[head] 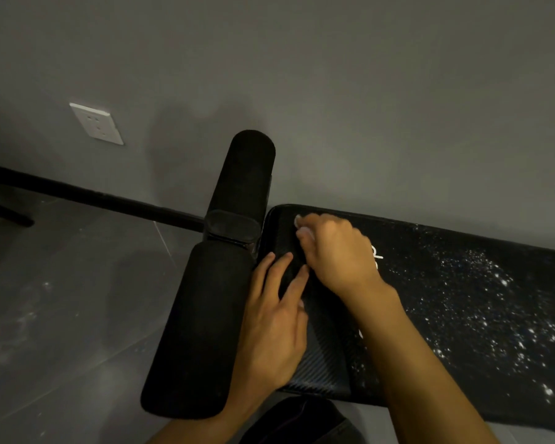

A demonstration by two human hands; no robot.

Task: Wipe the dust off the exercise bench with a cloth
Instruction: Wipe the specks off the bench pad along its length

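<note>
The black padded exercise bench (455, 302) runs from centre to the right edge, its right part speckled with white dust. My right hand (332, 251) grips a small white cloth (302, 226) and presses it on the bench's far left end, with only a bit of cloth showing past the fingers. My left hand (274, 318) lies flat on the bench's near left end, fingers straight and spread, beside the foam roller.
Two black foam roller pads (202, 328) on a post stand at the bench's left end. A grey wall with a white socket (97, 124) and black skirting lies behind. The grey tiled floor (61, 299) at left shows dust smears.
</note>
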